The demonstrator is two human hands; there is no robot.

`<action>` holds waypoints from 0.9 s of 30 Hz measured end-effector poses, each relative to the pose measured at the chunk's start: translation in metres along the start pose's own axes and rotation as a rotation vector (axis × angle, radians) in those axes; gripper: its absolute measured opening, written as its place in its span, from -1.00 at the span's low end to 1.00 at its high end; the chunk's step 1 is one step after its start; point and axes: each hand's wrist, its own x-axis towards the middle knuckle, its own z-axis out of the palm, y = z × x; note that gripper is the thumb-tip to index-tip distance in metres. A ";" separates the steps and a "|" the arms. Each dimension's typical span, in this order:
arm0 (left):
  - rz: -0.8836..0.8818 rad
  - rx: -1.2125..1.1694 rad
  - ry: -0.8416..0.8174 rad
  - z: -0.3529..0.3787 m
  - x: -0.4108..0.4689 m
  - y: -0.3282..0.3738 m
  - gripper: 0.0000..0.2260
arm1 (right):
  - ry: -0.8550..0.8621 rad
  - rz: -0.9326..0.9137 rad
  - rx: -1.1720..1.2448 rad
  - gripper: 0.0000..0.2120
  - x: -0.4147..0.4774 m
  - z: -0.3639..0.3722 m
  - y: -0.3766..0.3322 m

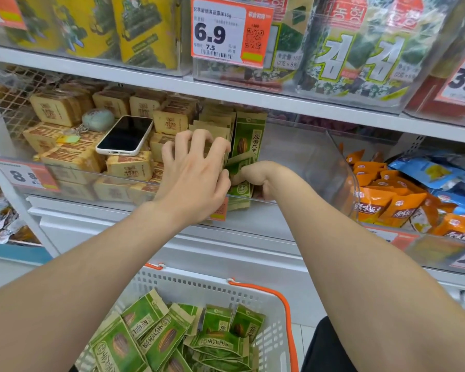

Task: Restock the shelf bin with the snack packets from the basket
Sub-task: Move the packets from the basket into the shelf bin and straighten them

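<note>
Both hands work inside the clear shelf bin [306, 167] at the centre of the view. The left hand [196, 178] rests with fingers spread and curled over the tops of a row of upright green snack packets [249, 140], pressing them toward 9 o'clock against the bin's left side. The right hand [255, 178] reaches over the front wall at 3 o'clock of the left hand; its fingers are folded downward and appear closed on lower packets, though the grip itself is hidden.

Progress, as a judgement: the task is at an early-to-middle stage. Stocked packets occupy only the left part of the bin; the portion toward 3 o'clock is bare. The exact number stocked cannot be counted, because the packets overlap and the left hand covers them; several are present.

The white basket [274, 334] with orange handles sits at 6 o'clock, below the forearms. It holds loose packets in the basket [156, 339]: about ten faces are visible, with more probably buried beneath. These remain to be transferred.

Other items:
- One phone [125, 135], lying face-up on tan packets in the neighbouring bin at 9 o'clock.
- One keyring charm [97, 120], just beside the phone.
- Orange packets [381, 202] in the bin at 3 o'clock, number not determinable.
</note>
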 end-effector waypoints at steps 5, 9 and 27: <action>-0.006 -0.023 -0.007 -0.002 -0.001 -0.001 -0.69 | 0.006 0.026 0.193 -0.72 -0.016 -0.009 -0.004; -0.008 -0.034 -0.021 -0.004 -0.003 -0.002 -0.68 | 0.162 -0.169 0.433 -0.42 -0.020 -0.020 -0.001; -0.012 -0.050 -0.046 -0.006 -0.005 0.001 -0.66 | 0.298 -0.526 0.176 -0.67 -0.026 -0.014 0.006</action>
